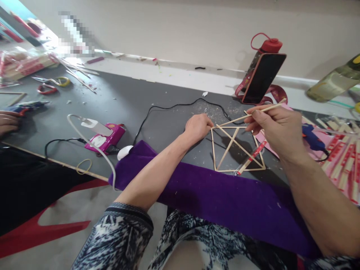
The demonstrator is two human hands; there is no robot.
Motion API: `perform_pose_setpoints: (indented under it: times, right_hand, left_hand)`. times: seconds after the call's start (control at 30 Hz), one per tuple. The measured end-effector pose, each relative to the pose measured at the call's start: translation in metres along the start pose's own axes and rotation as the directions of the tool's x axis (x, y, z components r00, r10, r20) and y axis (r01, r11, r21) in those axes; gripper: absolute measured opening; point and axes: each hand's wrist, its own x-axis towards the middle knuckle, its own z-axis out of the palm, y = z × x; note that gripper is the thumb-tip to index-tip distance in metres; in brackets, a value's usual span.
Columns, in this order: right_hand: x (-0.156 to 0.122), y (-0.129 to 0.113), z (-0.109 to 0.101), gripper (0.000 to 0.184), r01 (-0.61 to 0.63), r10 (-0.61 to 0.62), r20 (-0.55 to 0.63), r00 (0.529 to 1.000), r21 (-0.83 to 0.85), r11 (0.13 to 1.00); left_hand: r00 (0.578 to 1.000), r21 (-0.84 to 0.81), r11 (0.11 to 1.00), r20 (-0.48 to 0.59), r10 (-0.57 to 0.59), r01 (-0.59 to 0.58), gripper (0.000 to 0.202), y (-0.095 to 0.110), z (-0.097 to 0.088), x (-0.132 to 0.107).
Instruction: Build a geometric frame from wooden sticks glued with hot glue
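A frame of thin wooden sticks (213, 150) lies on the grey table, roughly square, with sticks crossing inside it. My left hand (197, 129) has its fingers pinched together at the frame's upper left corner; the fingertips are partly hidden. In my right hand (277, 127) a loose wooden stick (234, 120) is gripped between thumb and fingers. It slants above the frame's far side, its left end close to my left fingertips. A red-and-clear wrapper strip with sticks (251, 159) lies across the frame's right side. Beside my right wrist is a blue glue gun (313, 138).
A phone (264, 78) leans on a red-capped bottle (271, 45). Wrapped stick packs (341, 165) lie at right. Purple cloth (225, 202) covers the near edge. Left are a pink power strip (105, 138), cables, scissors (53, 84), and another person's hand (8, 122) by a glue gun (24, 108).
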Motion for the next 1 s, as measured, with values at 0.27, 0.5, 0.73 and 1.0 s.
perform_pose_setpoints:
  times: [0.27,0.5,0.73,1.0]
  right_hand:
    - [0.0018,-0.0028,-0.0014,0.016,-0.013,0.013,-0.008,1.000,0.022,1.000]
    - [0.0013,-0.0029,-0.0013,0.016,-0.005,0.006,-0.019,1.000,0.024,1.000]
    - [0.0007,-0.0049,-0.0002,0.016,-0.021,0.022,-0.031,0.999,0.034,0.999]
    - [0.0011,-0.0040,0.0012,0.016,-0.022,0.023,-0.024,0.999,0.033,0.999]
  left_hand:
    - [1.000,-0.014,1.000,-0.010,0.021,-0.021,0.030,0.0004,0.0022,-0.0011]
    - [0.997,-0.094,0.994,-0.053,0.052,-0.057,0.032,-0.0054,0.0023,-0.0023]
    - [0.996,-0.140,0.989,-0.079,0.042,-0.053,0.032,-0.0065,0.0001,-0.0022]
    - [0.999,-0.147,0.988,-0.038,0.030,-0.035,0.022,-0.0077,0.0042,-0.0002]
